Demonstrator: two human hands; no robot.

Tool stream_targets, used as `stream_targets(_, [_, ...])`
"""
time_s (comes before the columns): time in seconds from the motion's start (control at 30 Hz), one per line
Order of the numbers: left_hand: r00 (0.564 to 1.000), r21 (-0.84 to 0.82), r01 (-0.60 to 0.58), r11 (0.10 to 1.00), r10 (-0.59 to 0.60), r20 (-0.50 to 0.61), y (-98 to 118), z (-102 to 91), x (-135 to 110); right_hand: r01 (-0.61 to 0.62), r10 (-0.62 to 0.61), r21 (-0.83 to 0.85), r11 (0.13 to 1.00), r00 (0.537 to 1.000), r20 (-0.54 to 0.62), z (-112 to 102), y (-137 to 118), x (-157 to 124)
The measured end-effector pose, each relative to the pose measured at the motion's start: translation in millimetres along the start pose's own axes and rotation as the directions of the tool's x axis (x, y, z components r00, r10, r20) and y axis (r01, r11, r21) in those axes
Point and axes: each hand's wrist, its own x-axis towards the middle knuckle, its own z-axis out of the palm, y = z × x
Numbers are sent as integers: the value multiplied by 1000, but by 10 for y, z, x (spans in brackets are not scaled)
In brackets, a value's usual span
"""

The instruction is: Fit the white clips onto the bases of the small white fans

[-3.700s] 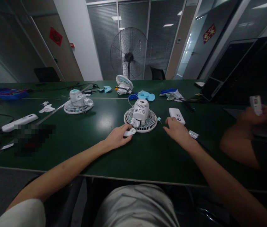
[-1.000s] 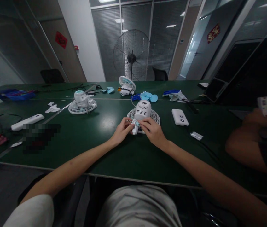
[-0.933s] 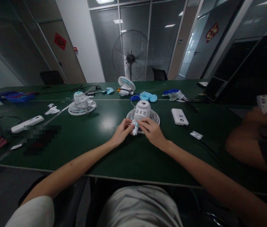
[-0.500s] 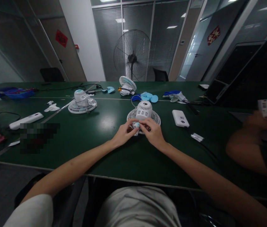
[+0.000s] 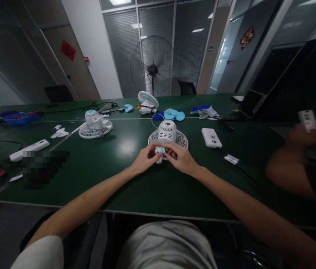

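Observation:
A small white and light-blue piece point(image 5: 160, 150) is pinched between the fingertips of both my hands; its exact kind is too small to make out. My left hand point(image 5: 143, 160) grips it from the left, thumb and fingers closed. From the right, my right hand point(image 5: 184, 160) closes on it with thumb and forefinger. Right behind my fingers a small white fan point(image 5: 167, 130) lies grille-down on the table, its rounded motor housing upward. My hands cover the near part of its grille.
On the green table point(image 5: 124, 183), a second white fan point(image 5: 94, 125) lies to the left and a third fan point(image 5: 148, 102) stands farther back. Light-blue fan blades point(image 5: 174, 114) lie behind the near fan. A white power bank point(image 5: 212, 138) is at right, near another person's arm point(image 5: 289, 160).
The piece has turned slightly between my fingers, showing more of its light-blue part. My hands stay in front of the fan. The whole view has shifted a little.

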Motion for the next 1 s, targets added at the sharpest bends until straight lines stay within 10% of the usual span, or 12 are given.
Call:
stream_targets(0.17, [999, 37, -51, 998, 51, 1, 37, -25, -39, 112, -107, -118, 987, 993, 50, -61, 32, -34])
stream_targets(0.53, [993, 166, -86, 982, 71, 95, 66, -11, -41, -155, 156, -72, 985, 988, 17, 19, -103, -26])
stream_targets(0.8, [989, 136, -111, 984, 96, 115, 2, -66, -42, 241, -177, -328, 914, 961, 211, -230, 46, -52])
stream_targets(1.0, [988, 149, -121, 981, 104, 117, 16, -59, -51, 4, 16, -165, 986, 993, 117, -104, -31, -3])
